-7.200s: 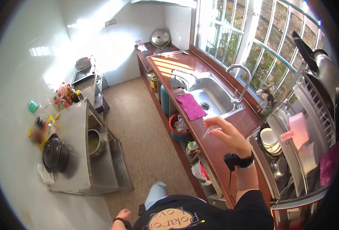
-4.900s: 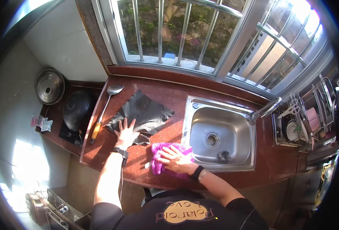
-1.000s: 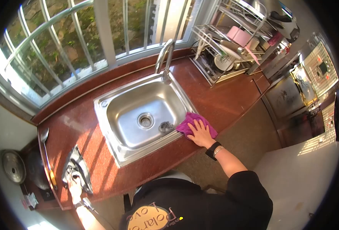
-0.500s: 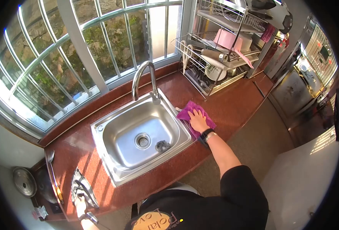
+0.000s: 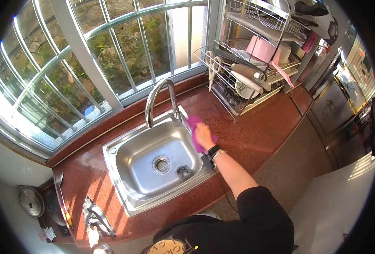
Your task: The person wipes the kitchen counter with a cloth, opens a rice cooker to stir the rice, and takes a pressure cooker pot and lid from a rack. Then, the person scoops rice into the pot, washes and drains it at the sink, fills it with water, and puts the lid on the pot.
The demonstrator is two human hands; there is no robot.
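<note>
My right hand (image 5: 203, 136) is closed over a purple cloth (image 5: 193, 122) at the right rim of the steel sink (image 5: 130, 207). The cloth is bunched and slightly blurred. At the lower left, my left hand (image 5: 93, 235) touches the lower end of a grey patterned cloth (image 5: 95, 213) lying on the red counter; its fingers are too small to make out clearly. Inside the sink, a dark scouring pad (image 5: 183, 171) lies to the right of the drain (image 5: 161, 164).
A curved faucet (image 5: 160, 91) rises behind the sink. To the right stands a wire dish rack (image 5: 238, 112) with utensils and a pink pot (image 5: 261, 48). A long-handled spatula (image 5: 60, 180) and a metal lid (image 5: 30, 201) are at the left. Barred windows line the back.
My right hand has moved left with the purple cloth, which is now more bunched and nearer the sink. My left hand sits lower against the grey cloth. The view has shifted slightly.
</note>
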